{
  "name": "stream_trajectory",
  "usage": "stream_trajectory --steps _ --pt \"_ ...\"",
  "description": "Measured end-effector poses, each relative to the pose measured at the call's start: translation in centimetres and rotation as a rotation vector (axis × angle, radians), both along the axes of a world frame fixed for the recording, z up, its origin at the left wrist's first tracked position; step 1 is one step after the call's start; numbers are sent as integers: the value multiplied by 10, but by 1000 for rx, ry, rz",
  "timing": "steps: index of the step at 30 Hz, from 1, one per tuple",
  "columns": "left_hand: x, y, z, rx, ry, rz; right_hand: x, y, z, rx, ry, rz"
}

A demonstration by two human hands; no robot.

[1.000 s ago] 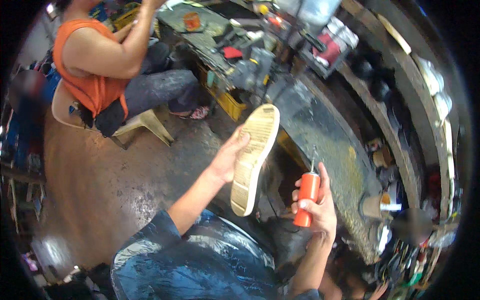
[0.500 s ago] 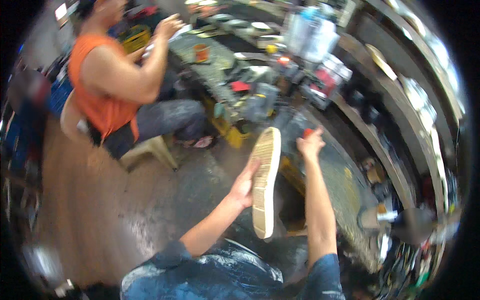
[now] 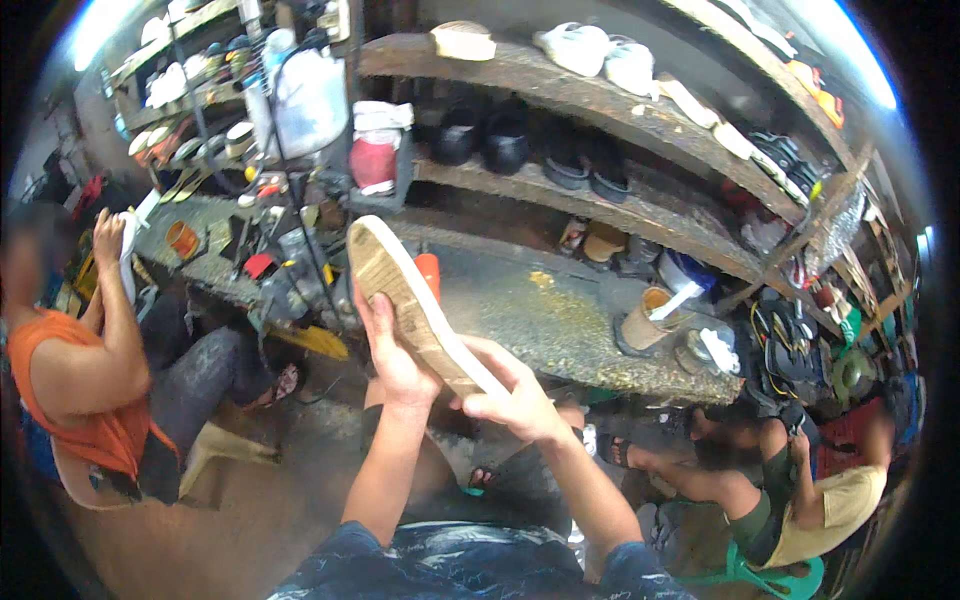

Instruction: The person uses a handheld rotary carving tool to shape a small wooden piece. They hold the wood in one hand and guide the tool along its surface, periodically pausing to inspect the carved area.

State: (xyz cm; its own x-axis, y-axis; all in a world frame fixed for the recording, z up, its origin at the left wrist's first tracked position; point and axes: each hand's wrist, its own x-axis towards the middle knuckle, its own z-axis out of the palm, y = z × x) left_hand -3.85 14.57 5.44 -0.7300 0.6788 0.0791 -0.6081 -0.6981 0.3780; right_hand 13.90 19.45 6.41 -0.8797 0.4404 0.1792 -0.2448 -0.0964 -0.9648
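I hold a shoe sole (image 3: 410, 305) out in front of me, tilted, its toe end up and away to the left. It has a tan, ribbed underside and a cream edge. My left hand (image 3: 400, 362) is closed on it from the left, the thumb lying across the tan face. At its lower, near end my right hand (image 3: 512, 395) is closed round the edge, with some fingers hidden behind. Just beyond the sole, an orange-red cylindrical thing (image 3: 429, 272) stands on the worn workbench (image 3: 500, 310), partly covered by the sole.
A cup (image 3: 648, 322) with a white-handled tool and a jar (image 3: 700, 350) stand at the bench's right end. Wooden shelves (image 3: 500, 70) with shoes rise behind. One person in orange (image 3: 85, 375) sits at left, another in yellow (image 3: 830, 510) at lower right, on a green stool (image 3: 790, 578).
The view has swung to the right. My right hand has left the orange-red thing on the bench and now grips the sole's near end. My left hand still holds the sole.
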Motion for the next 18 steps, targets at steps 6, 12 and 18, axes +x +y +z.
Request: stream_trajectory --steps 6,12,18 --pt "14 47 55 44 643 -37 67 13 38 581 -155 -505" --pt "-25 99 120 121 811 -14 94 20 82 863 -116 -805" --pt "-109 205 223 -395 582 22 61 43 152 1083 -105 -1041"
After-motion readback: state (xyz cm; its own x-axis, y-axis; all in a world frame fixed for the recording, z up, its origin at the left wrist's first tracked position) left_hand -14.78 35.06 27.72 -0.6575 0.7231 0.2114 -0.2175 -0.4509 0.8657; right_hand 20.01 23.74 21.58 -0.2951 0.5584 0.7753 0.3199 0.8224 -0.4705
